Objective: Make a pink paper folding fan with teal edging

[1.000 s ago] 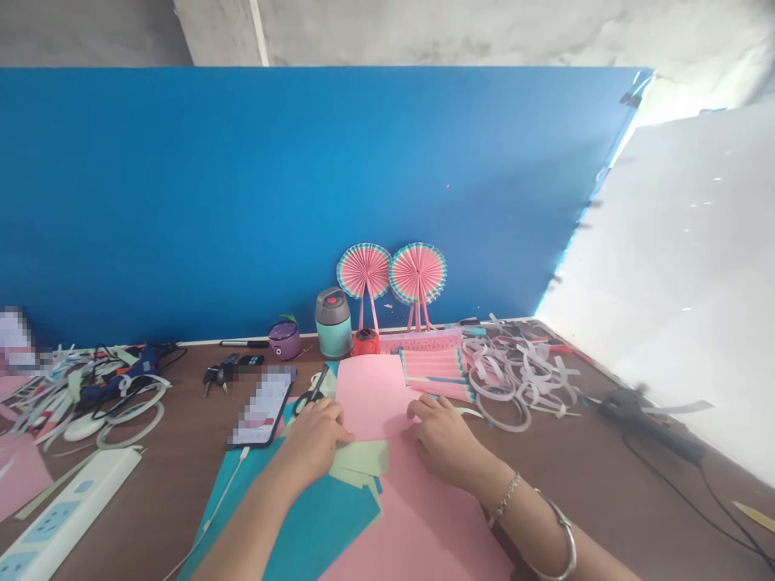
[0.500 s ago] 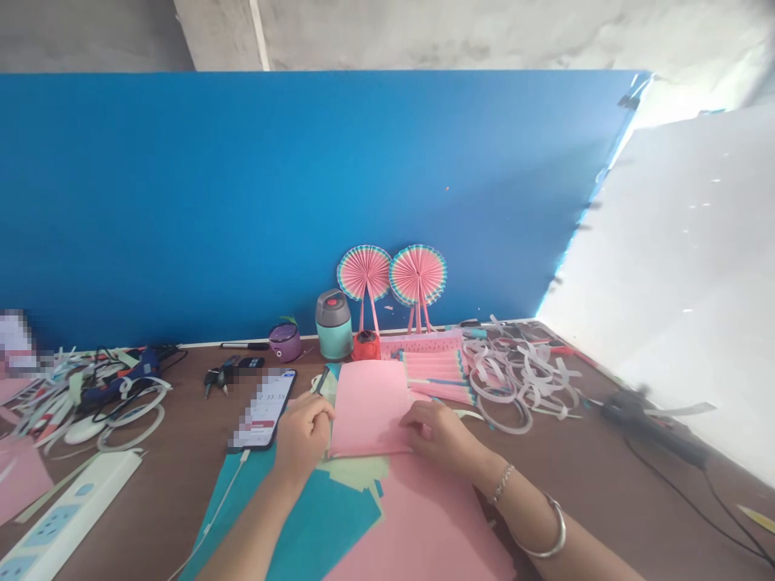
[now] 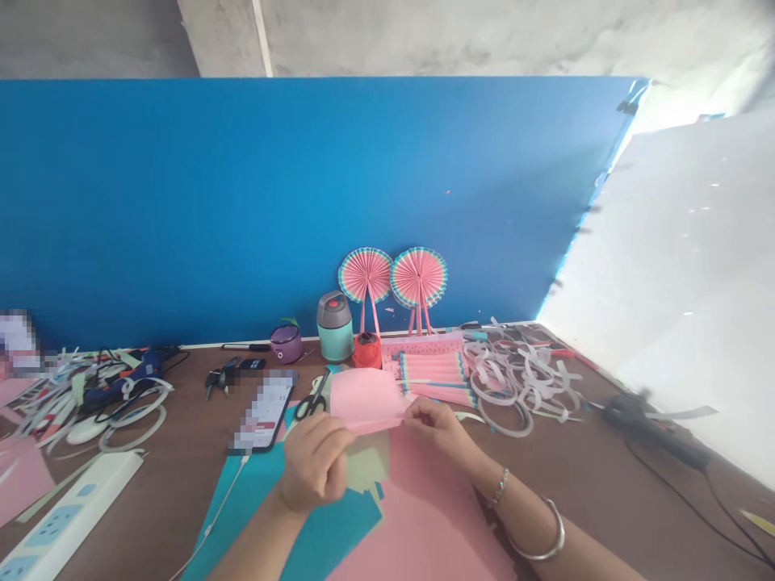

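Observation:
A pink sheet of paper is raised and tilted in front of me, its near edge bent. My right hand pinches its right corner between thumb and fingers. At the lower left corner, my left hand is closed with curled fingers on the paper's edge; the fingertips are partly hidden. Black-handled scissors lie just beyond my left hand. Beneath the hands are a large pink sheet, a teal sheet and pale green paper.
Two round pleated paper fans lean on the blue partition. Folded pink strips and curled white strips lie to the right. A phone, a teal jar, a purple pot and a power strip stand around.
The pink sheet has gone from lying flatter to tilted, with its near edge lifted. My left hand has moved nearer to me and right, uncovering the scissors. My right hand has shifted slightly.

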{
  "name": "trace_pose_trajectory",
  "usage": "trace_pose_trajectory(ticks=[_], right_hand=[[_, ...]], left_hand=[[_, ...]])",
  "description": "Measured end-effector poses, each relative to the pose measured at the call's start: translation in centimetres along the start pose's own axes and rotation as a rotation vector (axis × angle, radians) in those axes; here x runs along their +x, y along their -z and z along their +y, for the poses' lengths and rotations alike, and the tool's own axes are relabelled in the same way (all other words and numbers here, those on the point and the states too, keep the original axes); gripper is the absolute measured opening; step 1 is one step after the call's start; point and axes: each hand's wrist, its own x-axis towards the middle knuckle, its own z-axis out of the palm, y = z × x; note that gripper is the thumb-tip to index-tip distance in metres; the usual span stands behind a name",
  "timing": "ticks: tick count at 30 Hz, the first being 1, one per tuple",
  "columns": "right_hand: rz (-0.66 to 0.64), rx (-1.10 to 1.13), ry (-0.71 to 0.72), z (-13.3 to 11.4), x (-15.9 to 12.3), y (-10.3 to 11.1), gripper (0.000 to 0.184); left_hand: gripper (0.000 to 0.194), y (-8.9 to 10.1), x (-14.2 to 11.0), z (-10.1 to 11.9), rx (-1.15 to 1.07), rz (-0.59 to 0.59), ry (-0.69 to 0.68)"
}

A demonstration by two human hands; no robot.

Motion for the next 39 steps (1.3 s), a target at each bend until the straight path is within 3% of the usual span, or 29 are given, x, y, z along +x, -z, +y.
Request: trace_pose_trajectory(ticks=[2, 4, 6, 9, 12, 15, 19, 22, 24, 26, 28, 30, 35, 39], right_hand=[[0.046, 0.184, -0.048, -0.2, 0.0, 0.0, 0.019], [0.065, 0.305, -0.077, -0.6, -0.1, -0.1, 0.023], [0.03, 0.357, -0.076, -1.0, -0.3, -0.4, 0.026], [-0.072, 0.347, -0.053, -1.1, -0.5, -0.9, 0.029], [-0.167, 0.264, 0.013, -0.8, -0.5, -1.6, 0.026], [-0.199, 0.121, 0.084, -0.5, -0.7, -2.1, 0.019], [-0.109, -0.207, 0.243, -0.6, -1.1, -2.0, 0.01], [0.159, -0.387, 0.621, -1.1, -1.9, -1.4, 0.008], [0.36, -0.476, 0.903, -1.5, -2.4, -1.2, 0.017], [0.458, -0.581, 1.062, -2.0, -2.9, -1.2, 0.029], [0.467, -0.709, 1.063, -2.3, -3.0, -1.5, 0.034], [0.421, -0.821, 0.955, -2.5, -2.7, -1.8, 0.032], [0.173, -0.938, 0.698, -1.2, -1.1, -1.8, 0.01], [-0.006, -1.03, 0.54, 0.4, -0.4, -1.6, 0.012]], left_hand=[[0.026, 0.0, -0.3, 0.6, 0.055, 0.131, -0.012], [0.024, -0.4, -0.2, 1.2, -0.014, 0.134, 0.054], [0.024, -1.0, 0.3, 1.6, -0.177, -0.018, 0.207], [0.028, -2.0, 1.1, 2.1, -0.368, -0.23, 0.603], [0.031, -2.9, 1.4, 2.5, -0.495, -0.266, 0.771], [0.03, -3.4, 1.0, 2.9, -0.48, -0.189, 0.73], [0.023, -3.0, 0.6, 2.7, -0.373, -0.092, 0.57], [0.025, -2.1, 0.6, 1.8, -0.211, 0.084, 0.315], [0.031, -1.4, 0.8, 1.2, -0.03, 0.176, 0.141], [0.04, -1.0, 1.0, 1.0, 0.133, 0.191, 0.039], [0.042, -1.1, 1.2, 1.1, 0.221, 0.135, -0.011], [0.038, -1.7, 1.2, 1.3, 0.232, 0.027, -0.023], [0.032, -3.6, 0.4, 0.8, 0.15, -0.305, 0.098], [0.025, -3.9, -0.1, -0.1, 0.084, -0.561, 0.2]])
